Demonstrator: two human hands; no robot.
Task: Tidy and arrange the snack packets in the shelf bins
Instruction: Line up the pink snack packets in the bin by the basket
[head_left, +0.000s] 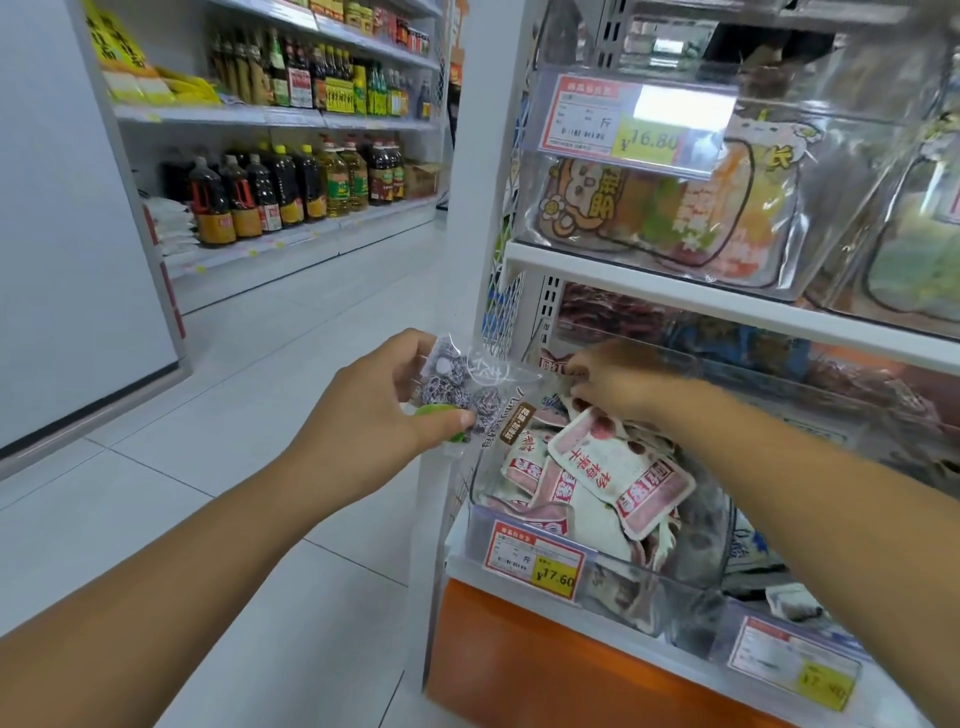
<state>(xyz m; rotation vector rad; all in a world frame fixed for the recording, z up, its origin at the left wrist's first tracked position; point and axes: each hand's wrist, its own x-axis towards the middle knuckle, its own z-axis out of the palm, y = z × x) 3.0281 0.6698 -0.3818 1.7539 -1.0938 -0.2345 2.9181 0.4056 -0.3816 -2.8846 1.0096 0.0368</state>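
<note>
While my left hand (384, 410) pinches the clear packet (457, 384) just left of the bin (519, 525), my right hand (618, 384) sits inside it, nearer the pile (597, 467). Its curled fingers (574, 371) seem to nip a red-and-white packet (553, 359) at the back.

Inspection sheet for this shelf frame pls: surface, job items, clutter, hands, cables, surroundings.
surface: white shelf bearing clear bin, price tag reads 17.60.
job's things: pink-white packets heaped at mixed angles in the bin; clear packet of dark snacks outside it.
clutter: nothing seen.
grippers: left hand grips clear packet; right hand in bin, fingers curled among packets, grip unclear.
cables: nothing seen.
surroundings: upper bin of bagged snacks; bottles across tiled aisle.
</note>
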